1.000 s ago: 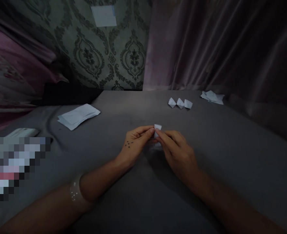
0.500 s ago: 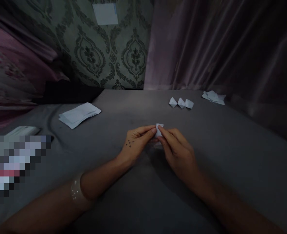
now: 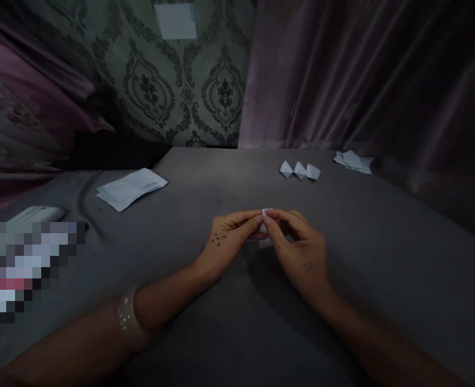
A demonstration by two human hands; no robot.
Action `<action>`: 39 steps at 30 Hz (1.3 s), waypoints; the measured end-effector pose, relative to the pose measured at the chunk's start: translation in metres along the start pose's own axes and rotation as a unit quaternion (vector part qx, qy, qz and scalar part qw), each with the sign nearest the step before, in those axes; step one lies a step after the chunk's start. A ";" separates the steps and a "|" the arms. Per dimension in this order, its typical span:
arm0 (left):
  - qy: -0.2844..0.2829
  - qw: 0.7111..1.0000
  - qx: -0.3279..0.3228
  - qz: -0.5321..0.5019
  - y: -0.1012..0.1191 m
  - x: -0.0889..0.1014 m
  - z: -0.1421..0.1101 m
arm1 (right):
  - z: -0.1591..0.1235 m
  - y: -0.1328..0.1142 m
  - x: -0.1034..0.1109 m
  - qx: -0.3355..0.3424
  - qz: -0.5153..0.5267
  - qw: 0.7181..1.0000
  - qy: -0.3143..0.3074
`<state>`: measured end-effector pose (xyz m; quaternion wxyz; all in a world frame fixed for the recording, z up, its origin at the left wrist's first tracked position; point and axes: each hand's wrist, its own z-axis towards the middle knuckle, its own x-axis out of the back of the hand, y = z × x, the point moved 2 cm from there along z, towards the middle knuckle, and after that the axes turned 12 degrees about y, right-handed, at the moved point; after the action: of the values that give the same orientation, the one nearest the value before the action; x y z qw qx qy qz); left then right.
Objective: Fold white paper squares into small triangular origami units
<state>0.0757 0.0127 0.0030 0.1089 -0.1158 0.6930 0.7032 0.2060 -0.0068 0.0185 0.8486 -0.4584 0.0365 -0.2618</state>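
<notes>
A small folded piece of white paper (image 3: 266, 243) is held up over the grey cloth, mostly covered by fingers. My left hand (image 3: 229, 236), dark dots on its back and a clear band on the forearm, pinches the paper from the left. From the right, my right hand (image 3: 300, 242) grips the same paper between thumb and index finger at its upper part. The fingertips of both hands nearly meet there. Beyond them, three small folded paper shapes (image 3: 300, 170) stand in a row on the cloth.
A stack of white paper sheets (image 3: 131, 188) lies at the left. Crumpled or loose paper pieces (image 3: 353, 161) rest at the back right. A whitish flat object (image 3: 38, 213) and a blurred-out item (image 3: 28, 269) are at the left edge. Curtains and a patterned wall stand behind.
My right hand has turned, its thumb now on the near side and its back showing more. The paper's top edge is more covered by fingers. My left hand has barely shifted.
</notes>
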 end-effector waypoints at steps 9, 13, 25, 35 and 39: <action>0.013 1.000 0.011 0.012 0.002 -0.001 -0.002 | 0.004 -0.005 0.002 -0.037 0.007 0.999 -0.028; 0.011 1.000 0.002 0.020 0.008 -0.002 -0.003 | 0.004 -0.006 0.004 -0.035 0.008 0.999 -0.029; 0.042 0.989 -0.097 0.108 0.022 -0.003 -0.004 | 0.002 -0.004 0.003 -0.039 -0.024 0.997 -0.066; 0.050 0.997 -0.045 0.049 0.023 -0.001 0.001 | 0.004 -0.012 0.001 -0.080 0.000 0.991 -0.111; 0.042 0.999 0.017 0.009 0.015 0.002 0.007 | 0.006 -0.007 0.003 -0.131 -0.012 0.981 -0.140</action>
<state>0.0686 0.0190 0.0166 0.0752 -0.1367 0.7099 0.6868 0.2074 -0.0071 0.0283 0.7750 -0.5977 -0.0537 -0.1980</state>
